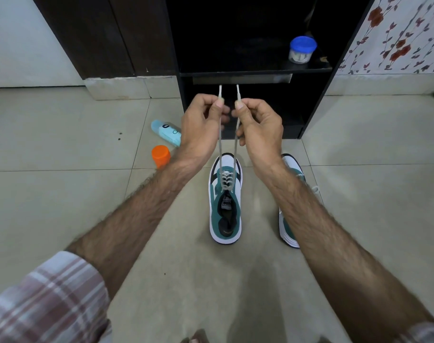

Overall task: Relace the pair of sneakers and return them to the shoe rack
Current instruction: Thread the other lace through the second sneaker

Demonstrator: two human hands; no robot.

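My left hand (202, 125) and right hand (259, 127) are raised side by side, each with fingers curled to pinch one end of the grey shoelace (233, 147), both strands pulled taut up from the eyelets. The teal-and-white sneaker (225, 201) being laced stands on the tiled floor (62, 194), toe toward the open front edge of the black shoe rack (315, 105). Its mate (289, 229) stands to the right, partly behind my forearm. An orange cap (160, 155) and a pale blue bottle (166, 132) lie left, near the rack's bottom corner. A blue-lidded jar (301, 49) sits at the shelf's right end.
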